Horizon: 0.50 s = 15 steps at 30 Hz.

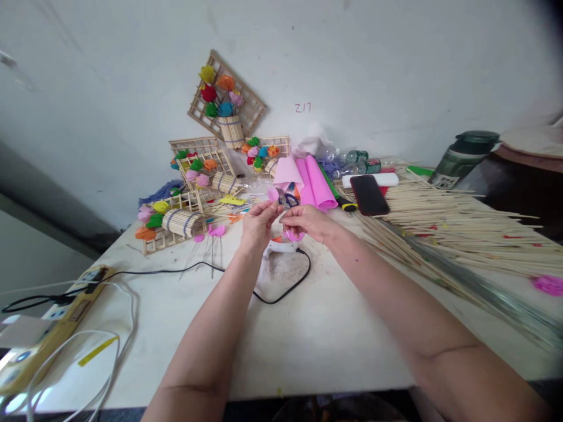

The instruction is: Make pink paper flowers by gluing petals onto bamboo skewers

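Observation:
My left hand (259, 220) and my right hand (308, 221) meet above the middle of the white table (316, 340), fingers pinched together. The left fingertips hold a small pink foam piece (272, 193). The right hand pinches a thin stick with a pink flower piece (294, 235) below the fingers. A white glue gun (277, 249) with a black cord (281, 293) lies right under the hands. Finished pink flowers on sticks (213, 234) lie just left of my left hand.
Pink foam sheets (310, 181), scissors (288, 200) and a black phone (369, 194) lie behind the hands. A big heap of bamboo sticks (461, 228) covers the right side. Stick-frame baskets with coloured flowers (185, 217) stand at the back left. A power strip (65, 305) sits at the left edge, a green flask (461, 158) far right.

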Available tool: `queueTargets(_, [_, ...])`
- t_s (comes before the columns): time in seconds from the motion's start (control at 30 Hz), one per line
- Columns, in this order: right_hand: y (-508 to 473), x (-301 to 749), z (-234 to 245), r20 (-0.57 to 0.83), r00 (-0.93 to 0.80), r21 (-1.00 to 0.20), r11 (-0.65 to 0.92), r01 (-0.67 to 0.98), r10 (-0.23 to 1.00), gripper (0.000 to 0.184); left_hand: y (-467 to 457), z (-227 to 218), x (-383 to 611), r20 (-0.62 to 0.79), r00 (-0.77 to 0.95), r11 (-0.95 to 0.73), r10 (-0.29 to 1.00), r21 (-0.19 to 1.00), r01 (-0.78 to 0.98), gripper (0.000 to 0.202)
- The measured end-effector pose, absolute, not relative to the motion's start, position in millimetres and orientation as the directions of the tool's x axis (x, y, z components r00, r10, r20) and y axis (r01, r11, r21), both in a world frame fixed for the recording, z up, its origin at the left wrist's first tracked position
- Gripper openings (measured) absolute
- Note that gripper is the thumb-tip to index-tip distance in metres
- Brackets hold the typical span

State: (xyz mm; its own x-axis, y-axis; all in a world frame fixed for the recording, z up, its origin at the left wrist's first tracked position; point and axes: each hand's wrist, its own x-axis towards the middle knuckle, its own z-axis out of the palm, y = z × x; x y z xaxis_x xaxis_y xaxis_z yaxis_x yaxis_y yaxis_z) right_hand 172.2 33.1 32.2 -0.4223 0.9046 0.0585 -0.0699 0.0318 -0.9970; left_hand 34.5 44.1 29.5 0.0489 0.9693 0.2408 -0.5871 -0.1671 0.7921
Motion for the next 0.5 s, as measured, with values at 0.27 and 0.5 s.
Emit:
queueTargets(0.27, [37,169,31,0.187,-0.197,-0.978,0.201,0.052,0.962,0.007,44,32,31,0.225,0.035,-0.157,0.974,0.774,-0.613,0.011])
queueTargets(0.5, [27,182,53,0.21,-0.233,-0.936,0.264,0.234,0.95,0.007,51,26,23,0.067,0.063,-0.012,0.996,0.774,-0.633,0.014])
